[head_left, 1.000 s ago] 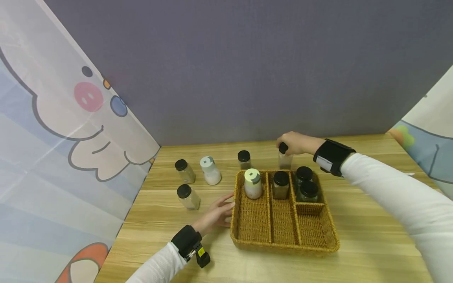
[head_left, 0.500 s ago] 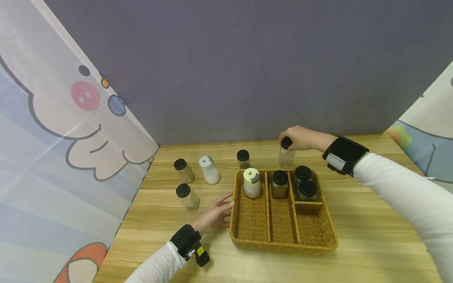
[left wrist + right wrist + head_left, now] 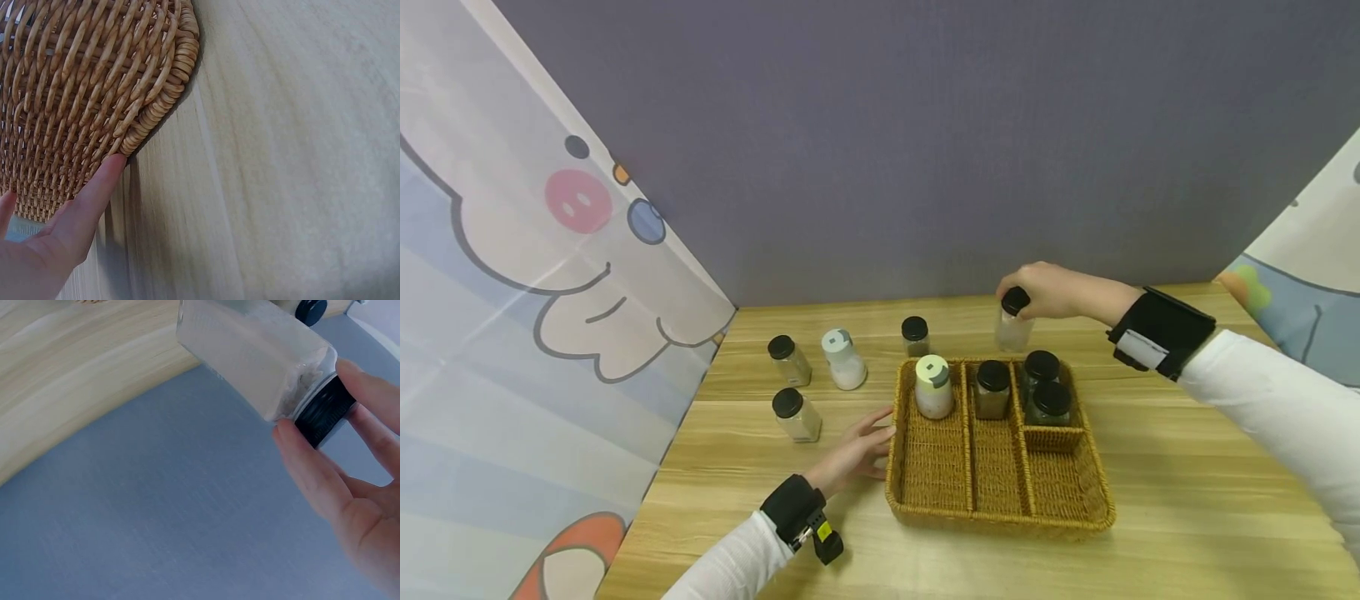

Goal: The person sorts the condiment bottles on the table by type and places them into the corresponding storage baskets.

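Observation:
My right hand [image 3: 1037, 290] pinches a clear spice jar [image 3: 1013, 333] by its black lid [image 3: 325, 411], behind the wicker basket [image 3: 1000, 523]. Pale powder fills this jar in the right wrist view; whether its base touches the table, I cannot tell. At the basket's left side, my left hand [image 3: 853, 457] rests its extended fingers against the woven wall [image 3: 75, 94]. Inside the basket stand a white shaker with a yellow-green cap [image 3: 933, 387] at left, a black-lidded jar [image 3: 992, 390] in the middle, and two dark jars [image 3: 1051, 402] at right.
Left of the basket stand two black-lidded jars [image 3: 797, 417] and a white shaker with a pale cap [image 3: 844, 360]. Another black-lidded jar [image 3: 915, 337] stands just behind the basket. A grey panel [image 3: 925, 167] rises along the wooden table's [image 3: 1187, 467] back edge.
My right hand and the spice jar have shifted a little to the right and farther back. My left hand and the basket hold their places.

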Demonstrator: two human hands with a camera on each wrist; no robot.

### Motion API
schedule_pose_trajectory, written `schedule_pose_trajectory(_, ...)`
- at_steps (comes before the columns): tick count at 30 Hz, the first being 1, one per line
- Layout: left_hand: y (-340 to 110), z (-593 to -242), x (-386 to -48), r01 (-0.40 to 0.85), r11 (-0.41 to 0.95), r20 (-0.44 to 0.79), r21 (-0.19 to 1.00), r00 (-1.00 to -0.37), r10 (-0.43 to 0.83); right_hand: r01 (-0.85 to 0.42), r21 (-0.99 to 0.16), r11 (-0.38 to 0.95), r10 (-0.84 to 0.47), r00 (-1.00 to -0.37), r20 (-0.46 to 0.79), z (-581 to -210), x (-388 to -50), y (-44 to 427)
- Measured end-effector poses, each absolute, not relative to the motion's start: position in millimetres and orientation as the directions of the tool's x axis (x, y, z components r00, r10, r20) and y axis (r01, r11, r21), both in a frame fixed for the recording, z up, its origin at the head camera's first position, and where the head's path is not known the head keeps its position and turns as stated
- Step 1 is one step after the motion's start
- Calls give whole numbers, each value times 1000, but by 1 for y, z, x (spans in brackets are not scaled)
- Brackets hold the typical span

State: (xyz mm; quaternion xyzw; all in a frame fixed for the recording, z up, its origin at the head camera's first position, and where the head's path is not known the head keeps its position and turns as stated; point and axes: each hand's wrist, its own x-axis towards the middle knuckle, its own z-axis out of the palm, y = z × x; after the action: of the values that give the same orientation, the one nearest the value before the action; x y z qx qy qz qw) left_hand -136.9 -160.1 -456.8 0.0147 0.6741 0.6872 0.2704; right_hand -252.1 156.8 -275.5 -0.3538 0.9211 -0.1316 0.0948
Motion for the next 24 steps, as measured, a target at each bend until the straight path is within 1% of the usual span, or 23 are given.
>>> schedule_pose_trajectory(2,-160,-456,-136,-356,42,-343,934,-854,390,-631,-308,712,-679,-730,-76,-274,-249,157)
schedule_pose_trajectory(8,-162,-461,-138,-332,63,-327,941,-849,414,-656,-294,695,-697,-716,-49,-264,-238,157)
schedule_pose_trajectory(16,-166,-479,-146,-375,48,-363,926,-846,392,-673,-305,674,-712,-702,-25,-255,-223,161)
schedule_pose_trajectory(24,-168,-481,-145,-380,41,-364,924,-842,398,-714,-292,637,-744,-668,12,-252,-205,158)
